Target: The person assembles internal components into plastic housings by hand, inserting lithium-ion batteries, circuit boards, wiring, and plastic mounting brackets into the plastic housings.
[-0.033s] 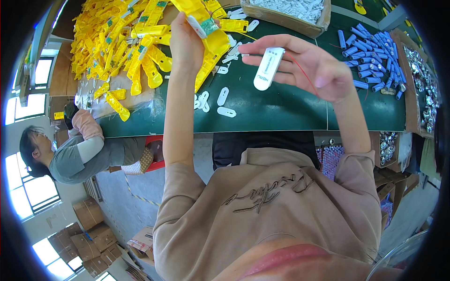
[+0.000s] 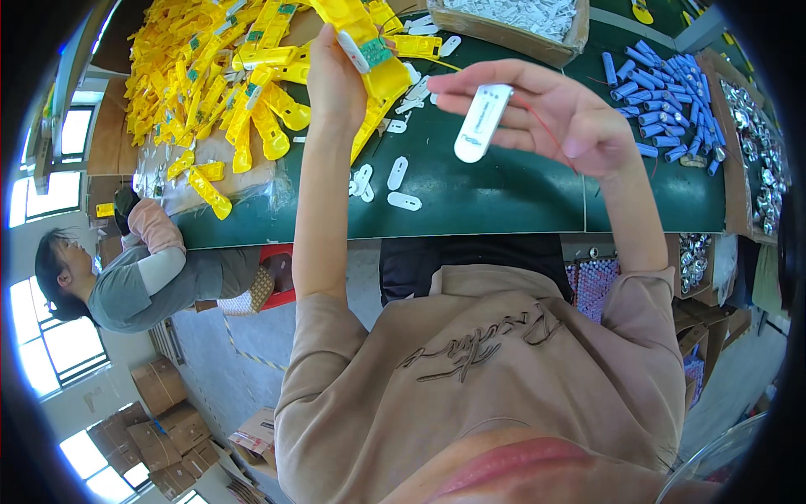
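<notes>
A yellow plastic housing (image 2: 385,80) with a small green circuit board (image 2: 375,51) and a white strip on it is gripped in my left hand (image 2: 337,80). At the right, my right hand (image 2: 575,118) has a white oval cover plate (image 2: 483,124) at its fingers, held up above the table. A thin red wire (image 2: 537,122) runs from behind the plate's upper end across the palm. Just where the fingers pinch the plate is partly hidden behind it. Several loose white plates (image 2: 397,173) lie on the green table (image 2: 487,206) between my hands.
Yellow housings (image 2: 197,76) are heaped at the left, some on clear plastic. A cardboard box (image 2: 512,29) of small white parts stands at the back. Blue cylindrical cells (image 2: 663,101) lie at the right beside a box of shiny metal parts (image 2: 760,160). A co-worker (image 2: 138,273) sits at the left.
The white plate has tilted a little in my right hand, and the red wire has shifted. My left hand and the yellow housing have moved very slightly.
</notes>
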Available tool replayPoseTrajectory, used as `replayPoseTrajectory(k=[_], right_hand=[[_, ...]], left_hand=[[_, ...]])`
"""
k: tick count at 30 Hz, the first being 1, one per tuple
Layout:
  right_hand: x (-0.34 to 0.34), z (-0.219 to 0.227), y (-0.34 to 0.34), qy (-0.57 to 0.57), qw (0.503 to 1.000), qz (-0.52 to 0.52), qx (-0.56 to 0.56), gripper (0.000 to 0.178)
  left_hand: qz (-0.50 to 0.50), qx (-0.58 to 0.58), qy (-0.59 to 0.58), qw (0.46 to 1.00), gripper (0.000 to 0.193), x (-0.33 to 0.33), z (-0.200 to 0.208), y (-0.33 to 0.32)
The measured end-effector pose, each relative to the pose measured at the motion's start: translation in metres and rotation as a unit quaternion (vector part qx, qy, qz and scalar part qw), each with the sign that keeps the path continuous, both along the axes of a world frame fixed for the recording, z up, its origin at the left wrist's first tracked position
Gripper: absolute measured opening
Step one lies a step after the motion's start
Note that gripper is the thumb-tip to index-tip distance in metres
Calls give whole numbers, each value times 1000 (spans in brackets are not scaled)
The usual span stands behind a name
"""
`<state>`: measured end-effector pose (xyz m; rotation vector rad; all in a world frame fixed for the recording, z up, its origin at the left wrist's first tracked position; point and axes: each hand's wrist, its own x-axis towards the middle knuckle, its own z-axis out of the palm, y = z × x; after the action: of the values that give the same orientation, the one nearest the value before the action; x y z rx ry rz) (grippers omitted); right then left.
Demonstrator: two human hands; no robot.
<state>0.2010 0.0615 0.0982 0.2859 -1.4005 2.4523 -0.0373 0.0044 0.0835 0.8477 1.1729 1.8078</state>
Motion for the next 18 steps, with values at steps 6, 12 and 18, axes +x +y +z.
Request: replayPoseTrajectory(k=[6,12,18], right_hand=[[5,24,18,-73,961,-157,215,49],[-5,14,53,-71,878,-413,230,17],[-18,2,48,-65,910,-406,-43,10]], left_hand=[[-19,-72,-2,997,46,21,-12,-6],[-135,-76,-24,988,47,36,-19,-18],[-121,-92,-62,986,45,47,-27,-28]])
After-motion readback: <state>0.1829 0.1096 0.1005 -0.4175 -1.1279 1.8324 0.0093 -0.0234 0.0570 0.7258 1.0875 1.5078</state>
